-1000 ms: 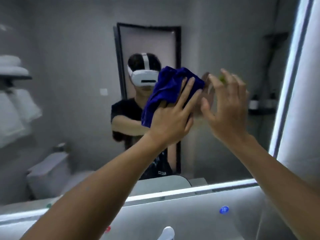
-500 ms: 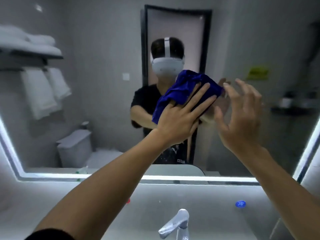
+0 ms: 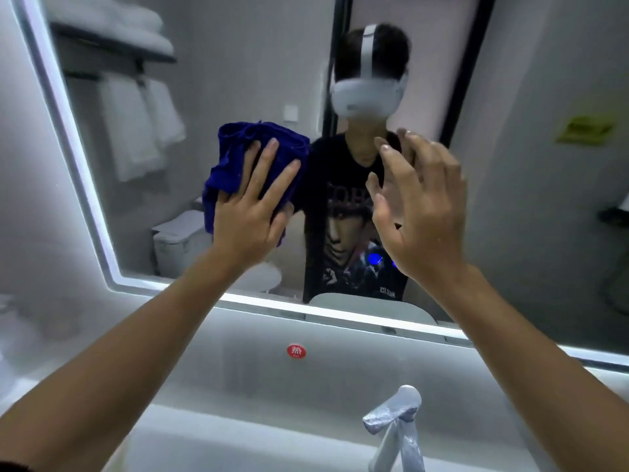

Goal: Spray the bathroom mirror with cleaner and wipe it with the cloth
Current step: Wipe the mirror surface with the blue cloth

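Blue cloth [image 3: 252,165] under my flat left hand [image 3: 250,212], wiping mirror [image 3: 238,80]; right hand [image 3: 422,212] spread, empty; next sweep the unwiped glass.

I see both forearms bare, no rings or watch. Left hand [image 3: 245,222], right hand [image 3: 423,212]: short nails. Black sleeve edge [image 3: 13,466] at left elbow. Mirror shows black printed T-shirt [image 3: 343,212], white headset [image 3: 366,98].

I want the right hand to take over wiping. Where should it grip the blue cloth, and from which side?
Probably the bunched upper right corner of the blue cloth, approached from the right: the left hand presses flat over the lower middle, leaving that edge exposed.
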